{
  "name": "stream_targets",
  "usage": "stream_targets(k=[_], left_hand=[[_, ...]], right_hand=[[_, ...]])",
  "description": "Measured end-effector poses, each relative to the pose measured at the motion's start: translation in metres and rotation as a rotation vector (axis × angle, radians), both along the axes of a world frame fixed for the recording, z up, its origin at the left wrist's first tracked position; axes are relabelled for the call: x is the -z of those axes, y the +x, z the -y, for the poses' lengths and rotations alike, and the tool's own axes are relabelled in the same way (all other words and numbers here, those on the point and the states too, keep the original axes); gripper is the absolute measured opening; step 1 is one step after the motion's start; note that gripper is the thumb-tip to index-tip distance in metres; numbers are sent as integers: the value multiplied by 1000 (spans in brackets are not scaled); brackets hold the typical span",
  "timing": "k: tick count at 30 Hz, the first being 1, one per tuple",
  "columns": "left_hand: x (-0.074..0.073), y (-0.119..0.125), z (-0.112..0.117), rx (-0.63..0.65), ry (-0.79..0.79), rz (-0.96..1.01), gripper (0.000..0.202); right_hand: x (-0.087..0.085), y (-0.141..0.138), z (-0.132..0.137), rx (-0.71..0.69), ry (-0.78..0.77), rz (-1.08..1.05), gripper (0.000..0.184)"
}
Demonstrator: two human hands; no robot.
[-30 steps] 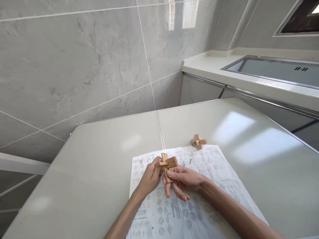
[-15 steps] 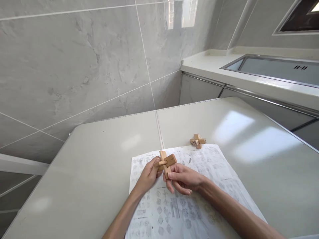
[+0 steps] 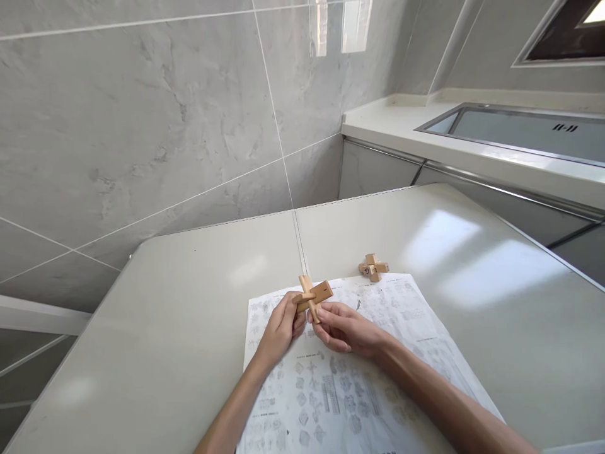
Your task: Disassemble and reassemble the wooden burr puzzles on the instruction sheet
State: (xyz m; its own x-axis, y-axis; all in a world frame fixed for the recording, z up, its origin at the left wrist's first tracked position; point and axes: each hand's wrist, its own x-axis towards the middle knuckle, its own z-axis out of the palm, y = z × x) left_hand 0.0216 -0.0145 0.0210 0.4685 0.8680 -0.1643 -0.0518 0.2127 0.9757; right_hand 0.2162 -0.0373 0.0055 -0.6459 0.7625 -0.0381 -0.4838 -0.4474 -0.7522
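Note:
A wooden cross-shaped burr puzzle is held just above a printed instruction sheet. My left hand pinches its left arm with curled fingers. My right hand grips the lower end of its upright piece, fingers curled under. A second, smaller assembled wooden puzzle lies on the table at the sheet's far edge, apart from both hands.
The light grey table has a seam running down its middle. Behind it is a grey tiled wall. At the right stands a white counter with a steel sink. A dark window shows at the top right.
Both hands have shifted the puzzle slightly up and away. My right hand's fingers, stretched downward before, have curled in under the puzzle.

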Motion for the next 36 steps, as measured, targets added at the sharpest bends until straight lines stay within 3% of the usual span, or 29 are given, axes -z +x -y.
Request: stream_targets(k=[7, 13, 28, 36], left_hand=[[0, 3, 0, -79, 49, -45, 48], [-5, 5, 1, -60, 65, -122, 47], [-11, 5, 2, -32, 105, -225, 47], [-13, 7, 4, -34, 106, -235, 46]], right_hand=[[-9, 2, -4, 243, -118, -71, 27], [-5, 8, -14, 396, -226, -140, 28], [12, 9, -21, 610, -269, -208, 28], [16, 12, -23, 656, -300, -173, 34]])
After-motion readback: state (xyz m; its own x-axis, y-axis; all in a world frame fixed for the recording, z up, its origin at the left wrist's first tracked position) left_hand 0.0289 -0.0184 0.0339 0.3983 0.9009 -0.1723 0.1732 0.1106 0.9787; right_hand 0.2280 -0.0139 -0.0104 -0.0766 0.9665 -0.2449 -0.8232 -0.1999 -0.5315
